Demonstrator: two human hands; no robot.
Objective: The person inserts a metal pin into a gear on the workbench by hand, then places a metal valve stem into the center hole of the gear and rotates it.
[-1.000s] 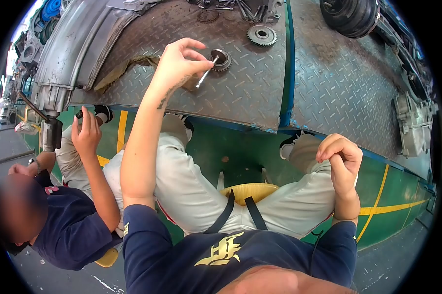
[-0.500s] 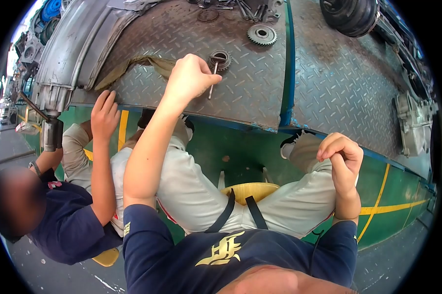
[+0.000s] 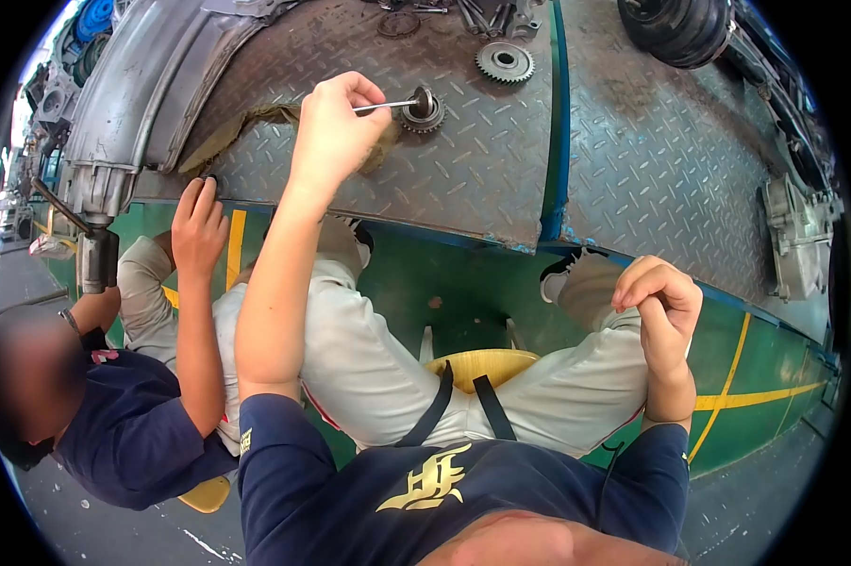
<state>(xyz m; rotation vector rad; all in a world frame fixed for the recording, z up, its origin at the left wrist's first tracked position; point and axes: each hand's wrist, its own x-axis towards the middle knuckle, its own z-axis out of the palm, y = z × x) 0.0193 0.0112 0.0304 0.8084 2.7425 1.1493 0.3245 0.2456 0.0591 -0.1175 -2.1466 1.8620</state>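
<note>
My left hand (image 3: 336, 127) is over the steel plate tabletop (image 3: 473, 179), its thumb and fingers pinched on the stem of an engine valve (image 3: 388, 105). The valve lies nearly level in this view, with its round head toward the right. That head overlaps a small toothed gear ring (image 3: 424, 121) on the plate. Close under my wrist, an olive cloth (image 3: 378, 151) is partly covered by my hand. My right hand (image 3: 659, 300) hangs near my right knee, below the table edge, with curled fingers and nothing visible in them.
A larger gear (image 3: 505, 62) lies farther back, near several bolts (image 3: 482, 17). A big metal housing (image 3: 128, 104) fills the left side. Beside me sits a person, whose hand (image 3: 202, 226) is at the table edge. Another casting (image 3: 793, 241) stands at the right.
My left hand has moved slightly left and back. The engine valve has swung from pointing toward me to lying sideways, its head still by the small gear. My right hand stays put.
</note>
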